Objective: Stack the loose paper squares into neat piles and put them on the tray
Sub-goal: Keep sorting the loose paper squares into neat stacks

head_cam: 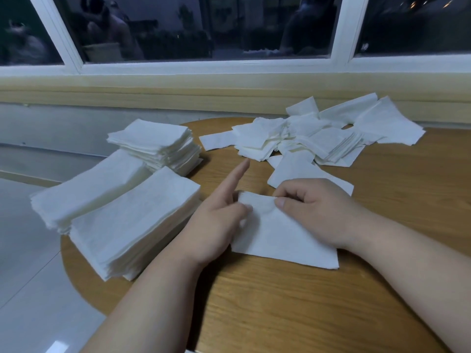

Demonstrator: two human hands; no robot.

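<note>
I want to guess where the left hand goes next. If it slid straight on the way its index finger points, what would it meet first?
Most likely the loose heap of paper squares: the left hand points its index finger at the heap's near-left edge, with only bare table between. Depth is hard to judge.

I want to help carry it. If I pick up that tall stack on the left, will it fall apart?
Probably. The stack is loose thin sheets with uneven edges, so they would likely slide and sag. It hangs over the table edge; a push might tip it.

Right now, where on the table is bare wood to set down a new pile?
Bare wood lies near the table edge between the forearms, and right of the right hand. The left side is crowded by stacks; the far side by loose squares.
</note>
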